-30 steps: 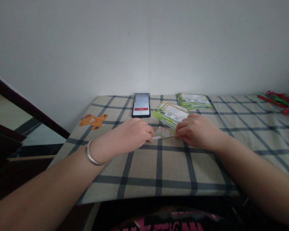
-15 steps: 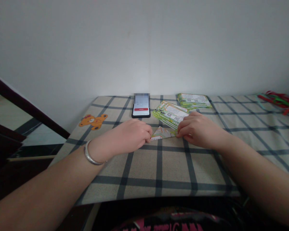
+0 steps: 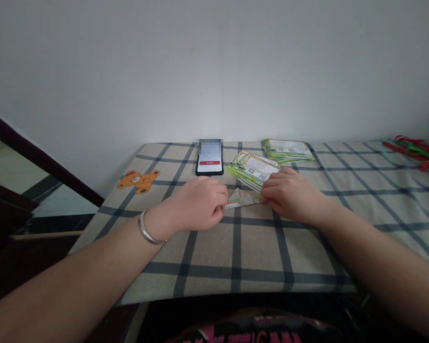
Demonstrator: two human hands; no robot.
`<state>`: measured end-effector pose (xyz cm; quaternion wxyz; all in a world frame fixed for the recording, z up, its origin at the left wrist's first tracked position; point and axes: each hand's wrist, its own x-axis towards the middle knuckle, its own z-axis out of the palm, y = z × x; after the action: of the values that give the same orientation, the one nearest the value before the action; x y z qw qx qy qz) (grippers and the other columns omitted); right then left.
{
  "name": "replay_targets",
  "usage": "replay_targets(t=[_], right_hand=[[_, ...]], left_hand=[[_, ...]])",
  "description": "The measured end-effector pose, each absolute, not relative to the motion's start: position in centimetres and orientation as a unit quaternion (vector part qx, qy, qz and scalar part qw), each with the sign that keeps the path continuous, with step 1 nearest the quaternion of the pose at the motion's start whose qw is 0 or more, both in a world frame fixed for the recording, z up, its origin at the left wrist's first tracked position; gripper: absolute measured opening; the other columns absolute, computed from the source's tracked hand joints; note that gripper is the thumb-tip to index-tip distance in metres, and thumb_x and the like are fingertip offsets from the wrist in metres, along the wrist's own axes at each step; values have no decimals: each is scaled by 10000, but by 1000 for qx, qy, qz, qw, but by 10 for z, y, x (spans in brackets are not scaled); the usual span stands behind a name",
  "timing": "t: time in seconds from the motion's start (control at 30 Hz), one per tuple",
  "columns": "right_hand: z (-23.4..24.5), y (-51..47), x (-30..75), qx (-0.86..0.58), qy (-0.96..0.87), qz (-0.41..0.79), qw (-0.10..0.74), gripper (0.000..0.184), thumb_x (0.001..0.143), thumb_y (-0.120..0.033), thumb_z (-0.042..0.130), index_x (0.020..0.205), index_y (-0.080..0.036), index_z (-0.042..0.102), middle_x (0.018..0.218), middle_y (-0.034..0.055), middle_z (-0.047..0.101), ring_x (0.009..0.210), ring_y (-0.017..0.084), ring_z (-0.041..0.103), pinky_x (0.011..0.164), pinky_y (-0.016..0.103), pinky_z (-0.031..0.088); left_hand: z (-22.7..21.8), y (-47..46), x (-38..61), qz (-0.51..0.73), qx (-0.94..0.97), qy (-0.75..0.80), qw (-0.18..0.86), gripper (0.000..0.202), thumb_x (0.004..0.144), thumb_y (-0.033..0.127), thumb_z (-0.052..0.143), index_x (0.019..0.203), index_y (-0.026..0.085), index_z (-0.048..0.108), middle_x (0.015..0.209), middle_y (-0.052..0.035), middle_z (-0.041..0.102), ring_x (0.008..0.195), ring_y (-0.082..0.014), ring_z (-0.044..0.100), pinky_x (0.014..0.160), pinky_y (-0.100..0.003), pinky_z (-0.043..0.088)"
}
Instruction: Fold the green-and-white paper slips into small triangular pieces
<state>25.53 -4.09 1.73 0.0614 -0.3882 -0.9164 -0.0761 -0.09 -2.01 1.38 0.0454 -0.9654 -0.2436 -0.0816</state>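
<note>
A small folded paper [image 3: 240, 197], peaked in the middle with a printed strip along its lower edge, lies between my hands on the checked tablecloth [image 3: 214, 252]. My left hand [image 3: 203, 202] pinches its left end, fingers closed, a silver bangle on the wrist. At the other end, my right hand [image 3: 288, 195] is closed on the paper's right corner. Just behind the folded paper is a fanned stack of green and white printed leaflets [image 3: 255, 169], partly covered by my right fingers.
A phone [image 3: 209, 164] with a lit screen stands near the wall. Farther right lies a second pile of leaflets [image 3: 289, 149]. Red and green cords [image 3: 420, 155] are heaped at the far right. An orange bear picture [image 3: 138, 181] is at the left.
My left hand and wrist have shifted slightly to the right along the folded paper. My right hand has edged slightly left. Both still grip the paper.
</note>
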Motion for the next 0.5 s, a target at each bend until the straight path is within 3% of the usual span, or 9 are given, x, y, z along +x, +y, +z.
replay_targets(t=[0.27, 0.5], right_hand=[[16, -42, 251, -395, -911, -91, 71, 134, 821, -153, 573, 763, -205, 683, 776, 26, 679, 797, 201, 584, 770, 337, 327], [9, -44, 246, -389, -912, -98, 87, 234, 853, -305, 628, 1053, -217, 713, 915, 51, 701, 875, 234, 602, 790, 356, 353]], left_hand=[[0, -17, 1, -107, -957, -238, 123, 188, 904, 306, 539, 800, 174, 623, 819, -41, 638, 792, -210, 580, 726, -357, 466], [-3, -19, 3, -115, -949, -273, 107, 184, 880, 316, 607, 1013, 192, 635, 909, -46, 645, 881, -236, 590, 768, -379, 481]])
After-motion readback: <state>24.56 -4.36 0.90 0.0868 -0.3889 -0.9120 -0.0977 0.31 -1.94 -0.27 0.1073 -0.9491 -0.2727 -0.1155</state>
